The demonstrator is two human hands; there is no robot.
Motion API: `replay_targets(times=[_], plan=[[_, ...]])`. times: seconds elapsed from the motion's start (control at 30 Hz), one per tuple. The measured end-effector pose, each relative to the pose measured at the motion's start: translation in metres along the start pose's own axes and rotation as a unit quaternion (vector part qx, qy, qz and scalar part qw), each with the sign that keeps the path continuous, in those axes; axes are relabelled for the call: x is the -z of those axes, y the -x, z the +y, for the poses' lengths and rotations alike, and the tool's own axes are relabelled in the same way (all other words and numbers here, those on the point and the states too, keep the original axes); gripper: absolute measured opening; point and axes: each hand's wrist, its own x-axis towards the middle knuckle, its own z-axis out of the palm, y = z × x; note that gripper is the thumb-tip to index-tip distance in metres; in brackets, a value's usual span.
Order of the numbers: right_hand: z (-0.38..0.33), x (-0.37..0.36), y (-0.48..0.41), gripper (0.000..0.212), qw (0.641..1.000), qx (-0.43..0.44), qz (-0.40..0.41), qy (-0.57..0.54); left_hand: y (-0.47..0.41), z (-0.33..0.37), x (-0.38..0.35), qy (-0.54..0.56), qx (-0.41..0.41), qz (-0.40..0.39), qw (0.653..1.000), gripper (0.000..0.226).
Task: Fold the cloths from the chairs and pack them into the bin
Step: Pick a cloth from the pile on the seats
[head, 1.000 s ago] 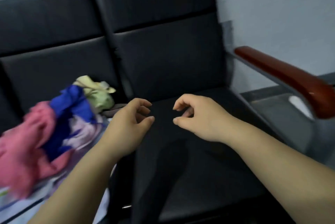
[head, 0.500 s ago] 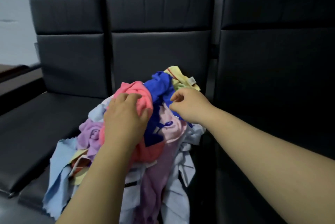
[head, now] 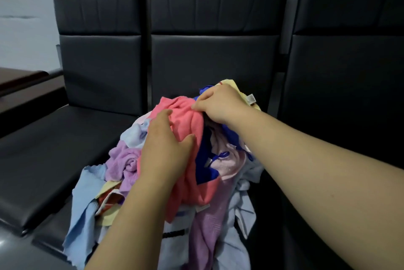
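Now the pink cloth (head: 185, 121) is pinched by the right grip (head: 220, 103), shifted over from the blue cloth (head: 205, 162), and clasped by the left grip (head: 164, 149), apparently readied for folding.

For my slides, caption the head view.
Left hand and right hand grip a pink cloth atop the pile on a black chair.

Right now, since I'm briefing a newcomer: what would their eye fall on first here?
A bright heap of cloths spills over the front of the middle black chair. At its top, the left hand grips the coral-pink cloth while the right hand pinches that cloth's upper fold.
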Motion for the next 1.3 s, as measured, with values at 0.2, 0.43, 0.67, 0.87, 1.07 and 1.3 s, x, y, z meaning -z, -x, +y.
replay_targets(times=[0.2,0.43,0.67,0.87,1.07,1.3], plan=[[-0.013,0.022,0.013,0.007,0.999,0.014,0.038,-0.035,0.006,0.003,0.005,-0.083,-0.035,-0.007,0.996,0.009],[-0.006,0.022,0.024,0.052,0.996,-0.091,0.015,-0.010,0.012,0.007,0.012,0.022,0.005,0.040,0.999,0.010],[0.005,0.024,0.028,0.035,0.994,-0.108,-0.012,0.004,0.015,0.000,0.011,0.070,0.038,0.068,0.994,0.029],[0.023,0.006,0.019,0.023,0.978,-0.090,-0.052,0.180,0.007,-0.014,0.002,-0.059,-0.080,-0.028,0.995,0.054],[0.035,0.020,0.019,0.027,0.995,-0.048,0.064,-0.054,0.003,-0.015,-0.008,-0.135,-0.061,-0.018,0.989,0.039],[0.017,0.062,0.051,0.015,0.908,-0.034,0.028,-0.417,0.014,-0.005,-0.012,-0.183,-0.061,-0.012,0.981,0.055]])
